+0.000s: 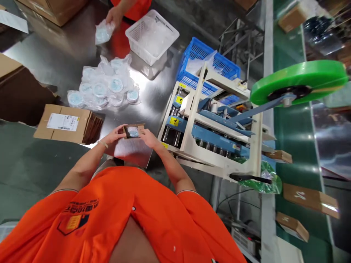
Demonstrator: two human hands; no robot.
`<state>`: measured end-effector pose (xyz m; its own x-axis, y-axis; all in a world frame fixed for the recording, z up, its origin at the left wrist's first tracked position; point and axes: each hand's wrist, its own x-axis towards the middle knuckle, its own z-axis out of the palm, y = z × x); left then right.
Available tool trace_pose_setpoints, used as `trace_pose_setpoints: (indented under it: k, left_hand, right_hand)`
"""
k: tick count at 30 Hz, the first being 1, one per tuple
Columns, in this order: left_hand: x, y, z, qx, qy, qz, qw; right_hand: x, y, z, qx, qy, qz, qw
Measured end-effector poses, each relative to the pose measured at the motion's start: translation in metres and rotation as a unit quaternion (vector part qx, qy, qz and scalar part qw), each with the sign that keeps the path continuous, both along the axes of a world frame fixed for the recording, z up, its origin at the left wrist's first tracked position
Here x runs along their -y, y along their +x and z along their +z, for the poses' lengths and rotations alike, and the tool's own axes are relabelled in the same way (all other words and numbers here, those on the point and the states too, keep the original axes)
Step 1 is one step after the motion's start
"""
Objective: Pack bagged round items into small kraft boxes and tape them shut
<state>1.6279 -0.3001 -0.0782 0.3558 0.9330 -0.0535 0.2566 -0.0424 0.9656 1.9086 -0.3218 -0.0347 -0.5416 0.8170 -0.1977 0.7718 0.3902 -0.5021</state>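
Note:
Between my two hands, at the near edge of the metal table, is a small open cardboard box [125, 132] with a plastic-wrapped, pale blue round item [133, 132] inside. My left hand [116, 134] grips the box's left side. At the right end, my right hand [148, 137] has its fingers closed on a raised flap. Left of the box lies a stack of flattened cardboard boxes [61, 123] with a white label on top. Beyond my hands sits a pile of bagged round items [104, 86] in clear plastic.
A co-worker's hand [115, 16] holds a bagged item near a white basket [152, 36]. To the right stands a tape-sealing machine [214, 128] with a green tape roll [298, 82], before a blue crate [208, 60]. Cardboard boxes ride a green conveyor [290, 120] farther right.

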Motion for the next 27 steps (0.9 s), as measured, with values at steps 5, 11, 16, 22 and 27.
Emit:
trace_pose_setpoints:
  k: [5,11,16,22,27]
  left_hand:
    - [-0.023,0.013,0.002,0.07,-0.16,-0.031,0.984]
    - [-0.02,0.002,0.033,-0.162,0.004,-0.062,0.985]
    - [0.013,0.044,0.04,-0.35,0.108,-0.062,0.928]
    - [-0.081,0.094,0.043,-0.416,0.17,-0.08,0.89]
    - [-0.191,0.202,0.056,-0.362,0.211,-0.142,0.897]
  right_hand:
    - [-0.024,-0.018,0.014,0.059,0.028,-0.127,0.99]
    - [-0.023,-0.012,0.001,-0.014,0.025,-0.06,0.998]
    - [-0.003,-0.004,-0.032,-0.08,0.033,-0.141,0.986]
    - [0.017,0.0,-0.065,0.015,0.017,-0.408,0.913]
    - [0.029,0.002,-0.087,0.094,-0.034,-0.332,0.938]
